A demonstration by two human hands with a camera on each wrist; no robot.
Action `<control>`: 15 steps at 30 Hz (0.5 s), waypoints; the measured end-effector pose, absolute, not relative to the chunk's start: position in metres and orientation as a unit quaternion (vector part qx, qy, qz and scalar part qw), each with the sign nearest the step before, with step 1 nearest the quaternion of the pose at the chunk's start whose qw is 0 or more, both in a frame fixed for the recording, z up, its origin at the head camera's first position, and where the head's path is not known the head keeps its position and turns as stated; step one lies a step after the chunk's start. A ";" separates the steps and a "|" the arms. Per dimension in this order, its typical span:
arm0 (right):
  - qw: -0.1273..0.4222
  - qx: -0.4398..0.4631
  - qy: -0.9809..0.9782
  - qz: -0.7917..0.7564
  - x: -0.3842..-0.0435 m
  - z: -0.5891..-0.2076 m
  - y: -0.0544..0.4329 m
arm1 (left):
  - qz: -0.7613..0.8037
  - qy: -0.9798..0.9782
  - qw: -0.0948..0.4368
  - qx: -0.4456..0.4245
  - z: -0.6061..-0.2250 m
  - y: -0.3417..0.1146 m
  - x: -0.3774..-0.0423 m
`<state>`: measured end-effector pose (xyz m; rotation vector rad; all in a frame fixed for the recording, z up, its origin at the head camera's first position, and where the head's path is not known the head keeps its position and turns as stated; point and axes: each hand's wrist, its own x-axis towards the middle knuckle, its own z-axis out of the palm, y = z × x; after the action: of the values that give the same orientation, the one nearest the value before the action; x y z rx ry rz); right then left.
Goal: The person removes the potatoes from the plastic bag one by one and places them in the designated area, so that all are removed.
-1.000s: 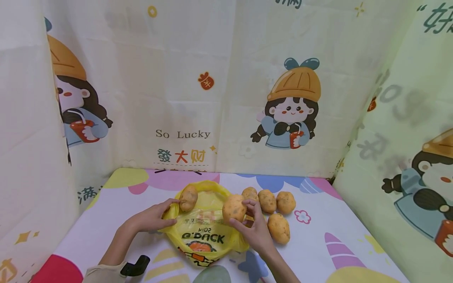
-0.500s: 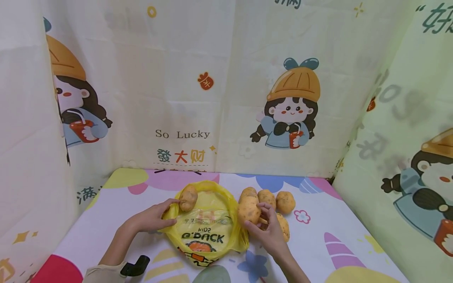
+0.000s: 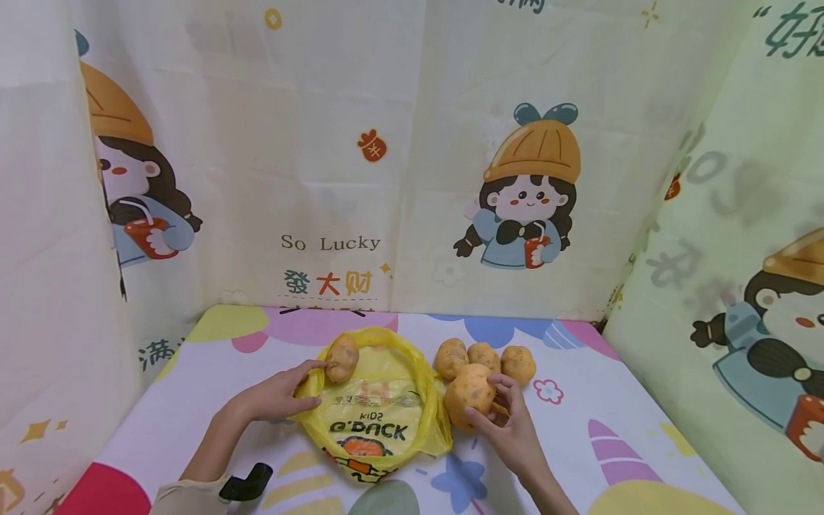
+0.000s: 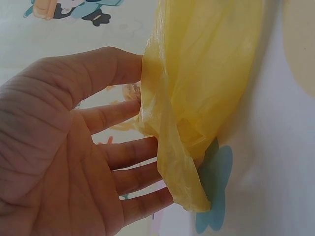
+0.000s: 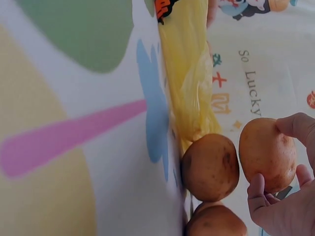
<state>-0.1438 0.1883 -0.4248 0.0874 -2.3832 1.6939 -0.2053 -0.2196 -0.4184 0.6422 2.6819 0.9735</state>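
A yellow plastic bag (image 3: 370,436) with cartoon print lies with its round mouth open on the table. My left hand (image 3: 273,393) holds the left side of its rim; in the left wrist view, thumb and fingers meet the thin yellow film (image 4: 172,113). A potato (image 3: 342,357) sits at the inner left of the mouth, beside the left fingertips. My right hand (image 3: 511,429) grips another potato (image 3: 468,397) between thumb and fingers, just right of the bag. The right wrist view shows this held potato (image 5: 266,155) raised beside a lower potato (image 5: 210,167).
Three potatoes stand behind the held one: a left potato (image 3: 452,357), a middle potato (image 3: 484,356) and a right potato (image 3: 518,365). A patterned cloth (image 3: 560,458) covers the table. Printed curtains (image 3: 425,157) enclose the back and both sides.
My right hand has carried its potato rightward, from over the bag's right rim to beside the bag. The front potato on the table is now hidden behind it. The left hand stays put.
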 end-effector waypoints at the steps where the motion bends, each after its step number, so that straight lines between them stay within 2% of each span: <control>1: 0.108 0.027 -0.811 0.574 -0.143 -0.425 0.190 | 0.332 0.911 0.109 0.218 -0.419 -0.220 -0.205; 15: 0.133 -0.020 -0.809 0.573 -0.134 -0.423 0.210 | 0.330 0.912 0.114 0.214 -0.418 -0.219 -0.206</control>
<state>-0.1345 0.2104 -0.4235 -0.0567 -2.3455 1.6621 -0.2060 -0.2191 -0.4178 0.6276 2.6741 0.9688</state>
